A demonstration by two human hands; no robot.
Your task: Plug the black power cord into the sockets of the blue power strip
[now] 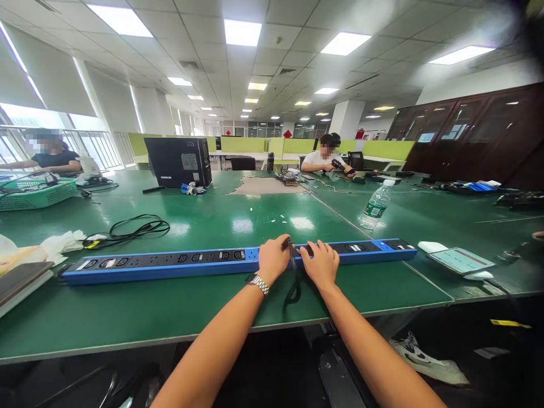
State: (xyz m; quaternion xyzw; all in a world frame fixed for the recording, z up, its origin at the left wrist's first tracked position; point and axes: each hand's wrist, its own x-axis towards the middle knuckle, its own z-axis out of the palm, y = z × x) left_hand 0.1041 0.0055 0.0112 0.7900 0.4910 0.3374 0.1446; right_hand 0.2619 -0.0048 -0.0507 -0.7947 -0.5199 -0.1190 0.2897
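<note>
A long blue power strip (161,274) with black socket faces lies across the green table in front of me. My left hand (274,259), a metal watch on its wrist, is closed around a black power plug (285,243) above the middle of the strip. From it a black cord (294,283) hangs down in a loop over the strip's front side. My right hand (322,263) rests on the strip just right of the cord, its fingers apart and bent over the sockets. Whether the plug's prongs touch a socket is hidden by my fingers.
Beyond the strip's right half stands a water bottle (377,205). A screen device (461,259) lies past the strip's right end. Coiled black cable (140,228) lies behind its left part. Farther back are a computer tower (178,162), a green basket (42,194) and two people.
</note>
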